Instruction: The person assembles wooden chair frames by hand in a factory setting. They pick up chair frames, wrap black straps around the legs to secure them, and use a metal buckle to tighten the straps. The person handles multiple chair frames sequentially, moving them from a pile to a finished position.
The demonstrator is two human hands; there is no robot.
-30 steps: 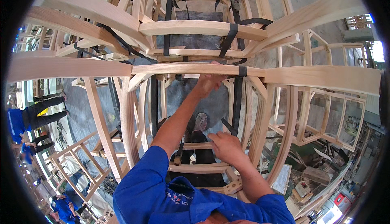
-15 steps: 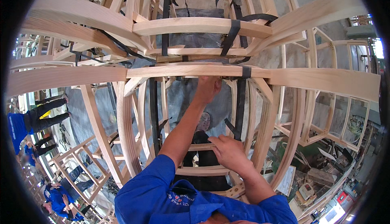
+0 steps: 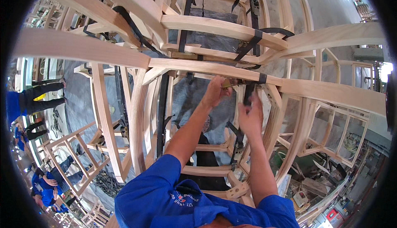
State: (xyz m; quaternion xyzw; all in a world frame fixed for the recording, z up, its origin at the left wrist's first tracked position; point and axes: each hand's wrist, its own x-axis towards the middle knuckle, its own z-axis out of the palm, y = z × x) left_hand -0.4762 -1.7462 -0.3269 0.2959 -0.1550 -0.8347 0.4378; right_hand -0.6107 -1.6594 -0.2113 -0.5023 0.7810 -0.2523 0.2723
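Left hand (image 3: 217, 91) is just below the pale, gently curved wooden crossrail (image 3: 206, 67), fingers curled around the dull yellowish metal buckle piece (image 3: 226, 84); the exact finger contact is partly hidden. Buckle piece sits at the crossrail's underside, right of its middle. Right hand (image 3: 251, 118) is raised just beside it, fingers bent and blurred, next to the flat black webbing strap (image 3: 249, 92) hanging under the crossrail; can't tell if they grip it or are free. Black strap band (image 3: 262, 78) wraps the crossrail, right of both hands. Crossrail runs between long pale side beams, with short diagonal braces under its ends. Second pale wooden rail (image 3: 223, 29) lies beyond, also wrapped by a black strap (image 3: 250, 46). Below: black strap with metal fitting (image 3: 236, 141), well under the right hand's level in view, and grey floor sheet (image 3: 188, 99). Co-workers in blue tops (image 3: 47, 182) at far left, well apart.
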